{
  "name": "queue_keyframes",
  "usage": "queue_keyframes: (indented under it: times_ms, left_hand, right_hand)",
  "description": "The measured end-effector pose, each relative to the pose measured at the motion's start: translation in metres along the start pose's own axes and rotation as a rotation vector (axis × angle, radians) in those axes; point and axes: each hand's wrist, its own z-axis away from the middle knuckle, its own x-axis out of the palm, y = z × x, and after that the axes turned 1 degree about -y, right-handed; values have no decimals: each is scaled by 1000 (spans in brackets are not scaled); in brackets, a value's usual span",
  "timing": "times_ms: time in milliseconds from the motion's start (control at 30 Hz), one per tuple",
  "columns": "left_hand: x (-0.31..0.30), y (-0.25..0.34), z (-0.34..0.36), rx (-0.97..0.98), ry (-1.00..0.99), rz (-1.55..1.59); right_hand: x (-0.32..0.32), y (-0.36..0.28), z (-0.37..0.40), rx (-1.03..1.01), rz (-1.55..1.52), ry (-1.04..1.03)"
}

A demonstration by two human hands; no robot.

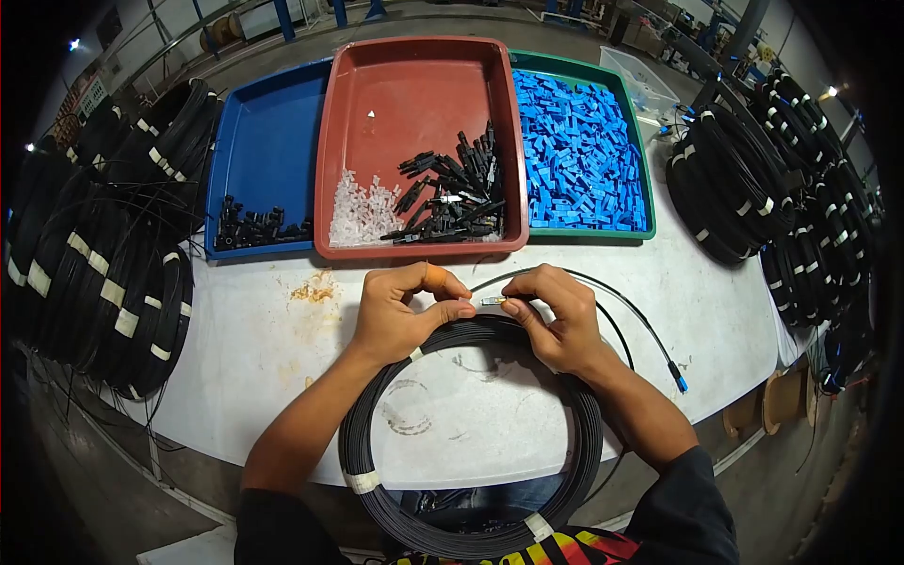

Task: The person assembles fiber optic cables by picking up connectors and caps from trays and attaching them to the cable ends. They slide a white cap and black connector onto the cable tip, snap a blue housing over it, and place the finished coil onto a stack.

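Note:
My right hand [557, 318] pinches a black cable just behind its bare fiber connector [492, 300], which has a pale, metallic-looking tip pointing left. Facing that tip, my left hand [407, 309] has thumb and forefinger pressed together; whatever they hold is too small to make out. An orange wrap [434, 277] covers part of one left finger. Below both hands lies a large coil of black cable [356, 428], bound with white tape, overhanging the table's near edge. The cable's other end, with a blue connector [681, 379], rests on the table to the right.
Behind my hands stand a blue tray [268, 122] with black parts, a red tray [414, 85] with clear caps and black connector bodies, and a green tray [650, 212] full of blue clips. Stacked cable coils flank the table at left [94, 273] and right [725, 179].

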Motion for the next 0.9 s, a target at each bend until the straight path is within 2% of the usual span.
queue_keyframes:
  times_ms: [67, 133, 267, 367, 733, 900]
  left_hand:
    - [0, 0, 1, 23, -11, -4]
    - [2, -1, 2, 10, -23, 140]
    - [0, 2, 3, -39, -39, 116]
    - [1, 0, 3, 0, -39, 120]
    - [1, 3, 0, 185, -37, -136]
    - [2, 11, 2, 190, -33, -198]
  right_hand:
    - [1, 2, 0, -49, -31, -2]
    - [1, 1, 0, -63, -14, -1]
    - [-1, -2, -1, -95, 37, -27]
    - [1, 0, -1, -98, 21, -6]
    - [-1, -3, -2, -89, 34, -41]
    - [-2, -4, -2, -125, 98, -73]
